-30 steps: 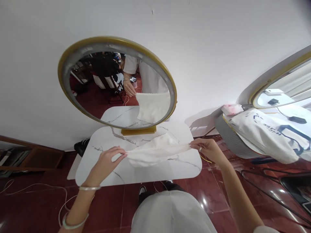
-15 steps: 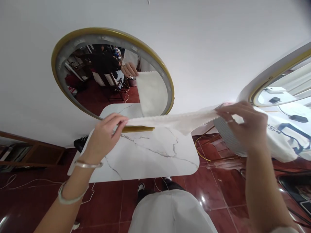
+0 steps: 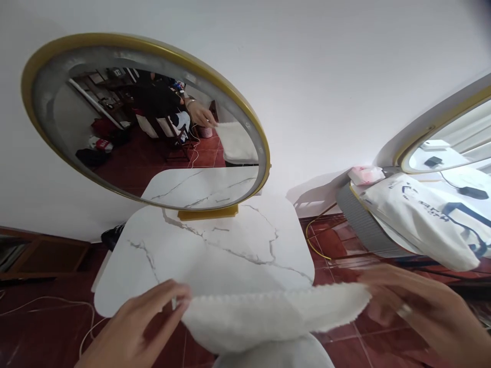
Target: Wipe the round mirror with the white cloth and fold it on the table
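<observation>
A white cloth point(image 3: 245, 317) with a scalloped edge is stretched between my two hands, its upper edge running nearly straight across. My left hand point(image 3: 141, 322) pinches its left corner between thumb and fingers. At the other end, my right hand point(image 3: 418, 306) grips the right corner; motion blurs its fingertips, and a ring shows on one finger. The cloth hangs in front of the near edge of the white marble-patterned table point(image 3: 230, 250), close to my body. Part of the cloth and one hand also appear in the round gold-rimmed mirror point(image 3: 264, 148).
The mirror stands on the table on a gold base point(image 3: 209, 212). To the right are a side table point(image 3: 353, 220), a printed white cloth bag point(image 3: 422, 220), a pink-and-white packet point(image 3: 366, 175) and a second mirror point(image 3: 406, 148). Cables point(image 3: 65, 301) lie on the red tiled floor.
Both hands have drawn the cloth down and toward my body, from above the table to its near edge. The view has shifted, so the mirror appears further left and larger.
</observation>
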The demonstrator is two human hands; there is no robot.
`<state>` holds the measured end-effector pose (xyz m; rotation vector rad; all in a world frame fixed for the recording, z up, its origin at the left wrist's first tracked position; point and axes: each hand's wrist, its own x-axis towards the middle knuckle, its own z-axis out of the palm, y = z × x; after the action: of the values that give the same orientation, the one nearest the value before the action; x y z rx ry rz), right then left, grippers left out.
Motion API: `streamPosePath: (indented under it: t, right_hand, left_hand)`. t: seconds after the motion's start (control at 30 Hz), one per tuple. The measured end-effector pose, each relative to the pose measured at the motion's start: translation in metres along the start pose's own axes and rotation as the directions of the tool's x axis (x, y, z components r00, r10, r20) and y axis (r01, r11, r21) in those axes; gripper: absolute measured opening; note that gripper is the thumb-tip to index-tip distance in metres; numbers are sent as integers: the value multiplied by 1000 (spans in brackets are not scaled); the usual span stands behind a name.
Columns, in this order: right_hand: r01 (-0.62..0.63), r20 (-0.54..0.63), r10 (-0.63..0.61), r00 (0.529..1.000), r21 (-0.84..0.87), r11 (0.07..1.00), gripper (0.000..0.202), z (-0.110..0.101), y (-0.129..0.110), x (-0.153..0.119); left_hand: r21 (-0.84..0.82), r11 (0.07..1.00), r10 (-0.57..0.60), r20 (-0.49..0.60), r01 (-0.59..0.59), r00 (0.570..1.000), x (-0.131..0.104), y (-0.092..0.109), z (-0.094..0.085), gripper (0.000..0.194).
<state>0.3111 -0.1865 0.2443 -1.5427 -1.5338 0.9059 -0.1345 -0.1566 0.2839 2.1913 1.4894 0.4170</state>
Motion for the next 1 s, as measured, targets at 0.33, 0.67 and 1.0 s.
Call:
streamPosePath:
  t: [0.33, 0.67, 1.0]
  right_hand:
    - [-243, -47, 252, 967, 152, 958, 39, 96, 113, 175]
    - [-41, -163, 21, 986, -121, 992, 45, 153, 159, 189]
    - [72, 30, -71, 997, -683, 727, 54, 247, 149, 196]
  left_hand:
    - [100, 956, -270, -61, 275, 961, 171, -60, 146, 30]
    - [221, 953, -180, -147, 210, 973, 181, -58, 234, 49]
    - [348, 898, -210, -202, 270, 957, 238, -73, 248, 51]
